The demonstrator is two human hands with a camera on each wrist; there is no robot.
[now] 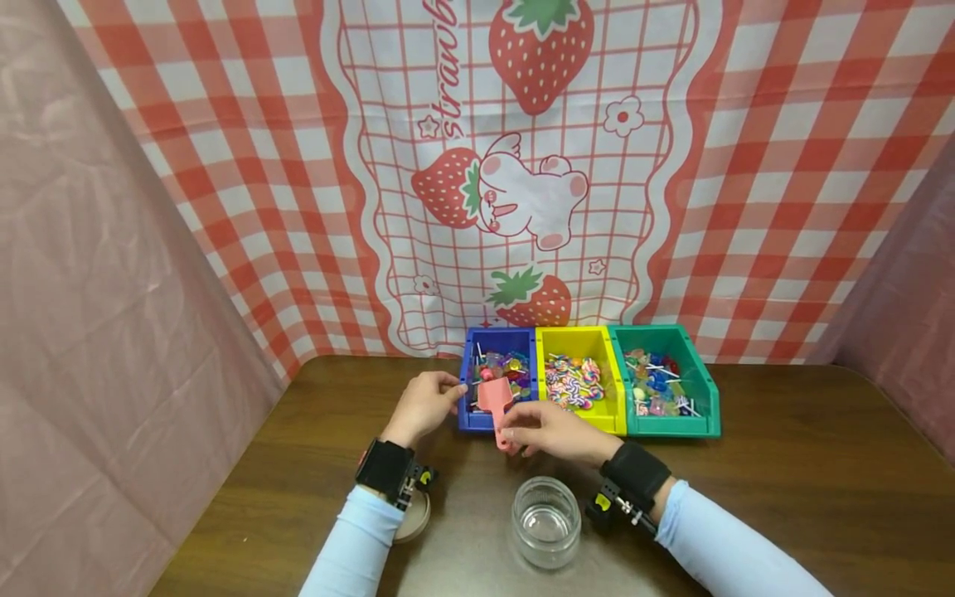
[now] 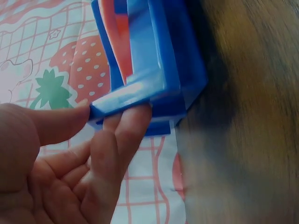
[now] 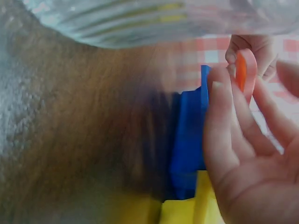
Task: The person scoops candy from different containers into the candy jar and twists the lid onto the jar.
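At the left side of the blue bin, my left hand grips the rim. The left wrist view shows the thumb on one side of the bin's wall and fingers beneath it. My right hand holds a small pink scoop by its handle, in front of the bin. The scoop's blade lies over the wrapped candies and lollipops in the blue bin. In the right wrist view the handle's end shows among the right fingers; the full grip is partly hidden.
A yellow bin with swirl lollipops and a green bin with mixed candies adjoin the blue one. An uncapped glass jar stands nearer on the wooden table. A round pale lid lies partly under the left forearm.
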